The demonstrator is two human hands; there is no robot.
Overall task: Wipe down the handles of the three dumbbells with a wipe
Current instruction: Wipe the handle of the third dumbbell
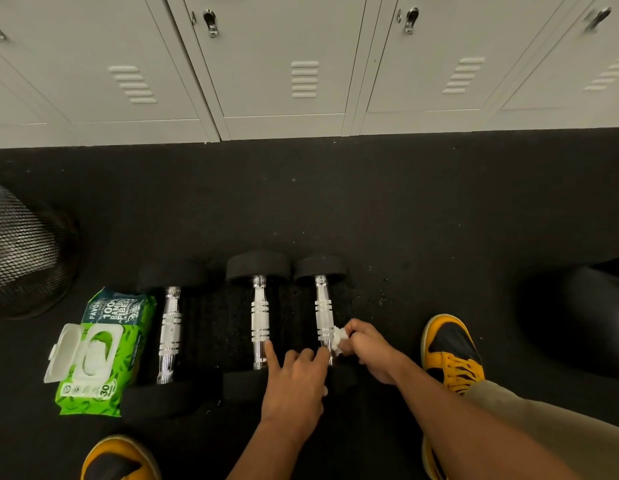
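Both your forearms reach in from bottom right, bare. Your left hand (294, 379) is palm down, index finger extended forward, the other fingers loosely bent, fingertips touching a handle (324, 317). Your right hand (368, 351) is curled tight, pinching a wipe (337, 339) against that handle's right side.

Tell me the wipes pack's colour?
Green with a white lid, seen in the head view.

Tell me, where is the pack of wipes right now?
In the head view the pack of wipes lies on the black floor at the left, lid flipped open, right beside the leftmost dumbbell and below the mesh bin.
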